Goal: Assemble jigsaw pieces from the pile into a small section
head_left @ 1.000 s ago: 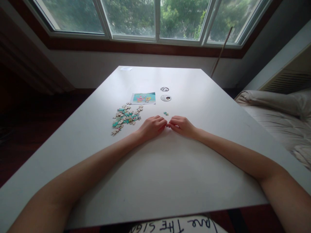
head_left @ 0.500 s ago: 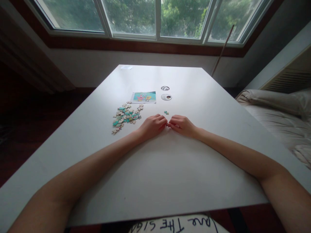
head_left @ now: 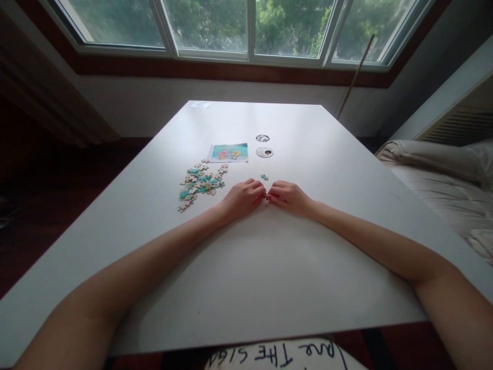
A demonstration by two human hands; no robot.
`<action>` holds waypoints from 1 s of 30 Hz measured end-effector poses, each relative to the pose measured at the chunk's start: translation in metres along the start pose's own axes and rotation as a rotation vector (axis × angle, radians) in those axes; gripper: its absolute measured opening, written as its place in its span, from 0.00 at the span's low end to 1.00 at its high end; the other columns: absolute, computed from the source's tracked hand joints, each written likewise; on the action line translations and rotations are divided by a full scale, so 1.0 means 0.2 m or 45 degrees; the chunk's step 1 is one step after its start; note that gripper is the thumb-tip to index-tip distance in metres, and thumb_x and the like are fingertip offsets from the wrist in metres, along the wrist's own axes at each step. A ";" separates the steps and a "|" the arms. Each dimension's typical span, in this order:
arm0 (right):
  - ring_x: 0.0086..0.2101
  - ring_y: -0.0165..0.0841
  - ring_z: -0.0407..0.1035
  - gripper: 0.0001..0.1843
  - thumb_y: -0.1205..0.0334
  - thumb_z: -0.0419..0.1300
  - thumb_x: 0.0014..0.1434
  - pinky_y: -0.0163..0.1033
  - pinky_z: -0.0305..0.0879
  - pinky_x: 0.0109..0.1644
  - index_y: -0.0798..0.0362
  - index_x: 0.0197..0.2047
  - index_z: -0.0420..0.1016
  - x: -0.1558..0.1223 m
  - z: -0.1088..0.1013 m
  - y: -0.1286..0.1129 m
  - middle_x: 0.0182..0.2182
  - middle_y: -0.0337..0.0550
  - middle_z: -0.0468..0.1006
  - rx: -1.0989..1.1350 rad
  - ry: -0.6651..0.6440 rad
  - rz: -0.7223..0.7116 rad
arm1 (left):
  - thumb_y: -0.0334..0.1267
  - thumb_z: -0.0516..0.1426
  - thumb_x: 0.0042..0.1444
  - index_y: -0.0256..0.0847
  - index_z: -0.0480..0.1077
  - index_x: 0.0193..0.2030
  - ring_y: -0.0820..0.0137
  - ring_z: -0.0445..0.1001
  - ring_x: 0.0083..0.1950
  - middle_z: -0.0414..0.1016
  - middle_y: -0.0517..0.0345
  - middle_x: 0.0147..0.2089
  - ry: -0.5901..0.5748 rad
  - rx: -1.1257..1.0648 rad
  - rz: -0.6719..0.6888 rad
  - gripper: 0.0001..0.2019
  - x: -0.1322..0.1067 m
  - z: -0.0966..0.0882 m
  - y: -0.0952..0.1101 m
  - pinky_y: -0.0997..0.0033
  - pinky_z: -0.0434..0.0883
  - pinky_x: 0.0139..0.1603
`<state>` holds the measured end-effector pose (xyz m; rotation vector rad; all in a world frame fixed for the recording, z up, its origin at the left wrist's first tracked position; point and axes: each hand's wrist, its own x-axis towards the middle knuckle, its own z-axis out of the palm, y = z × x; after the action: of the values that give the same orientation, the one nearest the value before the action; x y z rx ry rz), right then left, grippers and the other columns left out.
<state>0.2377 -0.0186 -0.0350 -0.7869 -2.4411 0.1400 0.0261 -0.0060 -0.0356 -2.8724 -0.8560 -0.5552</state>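
Note:
My left hand (head_left: 246, 195) and my right hand (head_left: 288, 196) meet over the white table (head_left: 265, 267), fingertips almost touching. Both are closed in a pinch on small jigsaw puzzle pieces (head_left: 266, 197), of which only a dark sliver shows between the fingers. Just beyond the fingertips lies a small green and yellow cluster of puzzle pieces (head_left: 264, 177). Left of my left hand spreads a loose pile of puzzle pieces (head_left: 200, 183), some teal side up, others showing plain backs.
Behind the pile lies a colourful picture sheet (head_left: 230, 152). To its right are two round flat items (head_left: 264, 152), one behind the other. A pale slip (head_left: 201, 105) rests at the far left corner. Beyond the right edge stands a cushioned seat (head_left: 435, 180); a stick (head_left: 356, 74) leans by the window.
The view has shifted very slightly. Both hands keep nearly the same place and pinch; the pile and the sheet have not moved on the table.

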 end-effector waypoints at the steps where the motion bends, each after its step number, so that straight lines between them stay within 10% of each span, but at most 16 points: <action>1: 0.28 0.29 0.60 0.16 0.59 0.51 0.68 0.34 0.57 0.33 0.51 0.27 0.65 0.00 0.00 0.00 0.25 0.39 0.68 0.004 -0.002 0.001 | 0.31 0.51 0.65 0.37 0.71 0.40 0.67 0.72 0.45 0.76 0.54 0.42 0.003 0.001 0.001 0.08 0.00 0.00 0.00 0.70 0.72 0.43; 30: 0.28 0.27 0.60 0.14 0.61 0.53 0.67 0.33 0.57 0.33 0.52 0.28 0.65 0.00 0.00 0.00 0.25 0.37 0.66 0.006 0.051 -0.051 | 0.32 0.51 0.65 0.37 0.71 0.41 0.66 0.72 0.46 0.76 0.53 0.43 -0.007 0.010 -0.007 0.08 0.00 0.00 0.00 0.70 0.72 0.44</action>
<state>0.2383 -0.0184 -0.0358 -0.7313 -2.4158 0.1137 0.0264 -0.0066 -0.0357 -2.8666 -0.8647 -0.5431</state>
